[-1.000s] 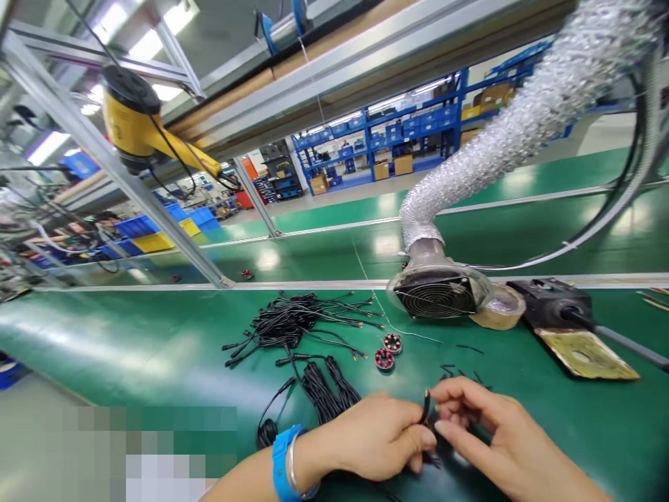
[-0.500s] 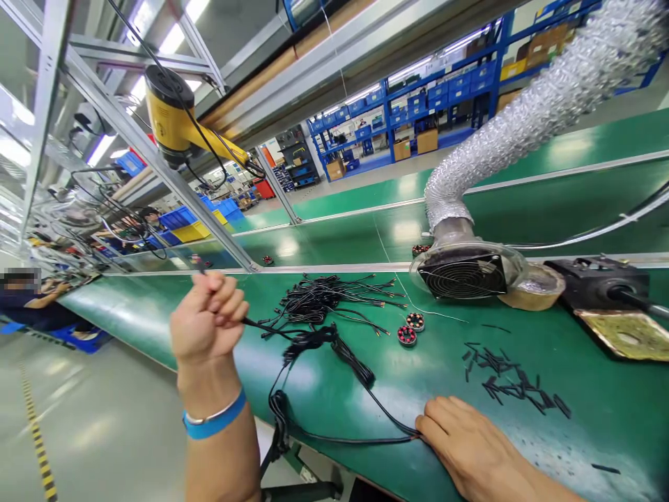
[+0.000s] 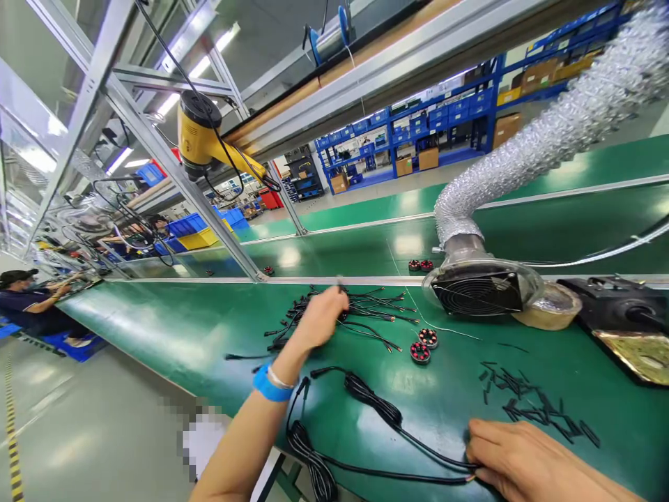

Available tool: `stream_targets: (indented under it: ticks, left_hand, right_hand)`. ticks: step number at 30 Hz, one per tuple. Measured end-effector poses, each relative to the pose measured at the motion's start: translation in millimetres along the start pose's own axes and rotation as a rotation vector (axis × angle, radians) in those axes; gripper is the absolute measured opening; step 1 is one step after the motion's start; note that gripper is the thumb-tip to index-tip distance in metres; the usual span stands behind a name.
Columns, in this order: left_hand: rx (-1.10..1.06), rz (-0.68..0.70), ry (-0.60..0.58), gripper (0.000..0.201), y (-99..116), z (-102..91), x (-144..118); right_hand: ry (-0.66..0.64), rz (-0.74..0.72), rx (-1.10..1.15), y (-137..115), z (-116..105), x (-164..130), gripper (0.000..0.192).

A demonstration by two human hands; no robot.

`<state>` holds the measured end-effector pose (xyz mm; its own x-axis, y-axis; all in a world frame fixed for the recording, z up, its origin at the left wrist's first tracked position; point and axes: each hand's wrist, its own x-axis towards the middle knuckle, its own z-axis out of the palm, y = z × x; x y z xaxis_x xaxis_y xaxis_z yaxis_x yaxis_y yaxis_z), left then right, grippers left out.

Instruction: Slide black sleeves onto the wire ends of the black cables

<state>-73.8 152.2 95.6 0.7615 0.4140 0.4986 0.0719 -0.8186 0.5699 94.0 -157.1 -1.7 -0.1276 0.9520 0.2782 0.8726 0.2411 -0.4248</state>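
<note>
While the left hand (image 3: pixel 320 317) closes its fingers on the wire pile (image 3: pixel 345 310), the right hand (image 3: pixel 515 460) pinches a cable (image 3: pixel 376 404) on the counter (image 3: pixel 209 328).

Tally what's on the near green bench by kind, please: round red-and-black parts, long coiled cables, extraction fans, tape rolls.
Round red-and-black parts: 2
Long coiled cables: 1, its end under the right hand
Extraction fans: 1
Tape rolls: 1
Total: 5
The left hand is in the pile of short wires, too tangled to count.

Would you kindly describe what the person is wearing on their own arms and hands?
Both hands are bare, no gloves, no sleeves in view. The left hand has a bright blue wristband with a thin silver bangle beside it. The right hand wears nothing visible.
</note>
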Motion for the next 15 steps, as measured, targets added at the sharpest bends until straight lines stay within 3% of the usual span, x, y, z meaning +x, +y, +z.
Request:
stream_targets:
  ticks: [3, 6, 8, 11, 15]
  left_hand:
    - [0.118, -0.001, -0.318, 0.034, -3.8, 58.0, -0.3]
    - [0.197, 0.008, -0.512, 0.017, -6.4, 85.0, -2.1]
    - [0.231, 0.013, -0.578, 0.008, -8.7, 88.0, -3.2]
    - [0.261, 0.02, -0.61, 0.024, -10.4, 81.1, -5.3]
    - [0.283, 0.021, -0.608, 0.033, -4.5, 66.2, -9.9]
  right_hand:
    - [-0.242, 0.074, 0.029, -1.4, -6.2, 3.3, 0.02]
    - [-0.268, 0.151, 0.01, -2.3, -10.9, 7.2, 0.017]
    - [-0.26, 0.165, -0.003, -0.4, -13.2, 8.8, 0.014]
    - [-0.25, 0.158, 0.032, 4.4, -18.2, 9.2, 0.013]
    - [-0.213, 0.158, 0.112, 6.7, -27.4, 7.7, 0.034]
